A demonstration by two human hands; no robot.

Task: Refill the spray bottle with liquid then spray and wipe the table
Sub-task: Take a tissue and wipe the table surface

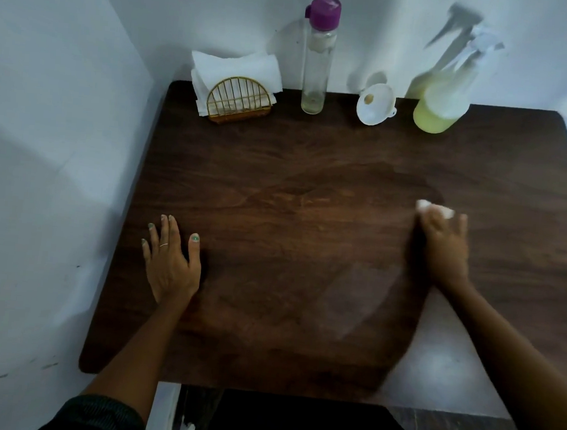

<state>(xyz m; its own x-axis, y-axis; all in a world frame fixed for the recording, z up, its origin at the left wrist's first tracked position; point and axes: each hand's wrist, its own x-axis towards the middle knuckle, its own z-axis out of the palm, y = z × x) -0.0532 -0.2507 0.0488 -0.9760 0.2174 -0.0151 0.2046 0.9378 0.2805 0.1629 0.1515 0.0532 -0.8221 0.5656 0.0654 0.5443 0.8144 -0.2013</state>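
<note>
The spray bottle (445, 92), holding yellow-green liquid under a white trigger head, stands at the back right of the dark wooden table (279, 167). A white funnel (376, 104) lies tipped beside it. Left of the funnel stands a tall clear bottle (318, 61) with a purple cap, nearly empty. My right hand (444, 248) presses a crumpled white tissue (427, 205) onto the table's right side; the hand is motion-blurred. My left hand (172, 257) rests flat on the table's left side, fingers spread.
A gold wire holder with white napkins (239, 89) stands at the back left. White walls close in behind and on the left. A damp sheen marks the table's middle and right. The table's front edge is near my body.
</note>
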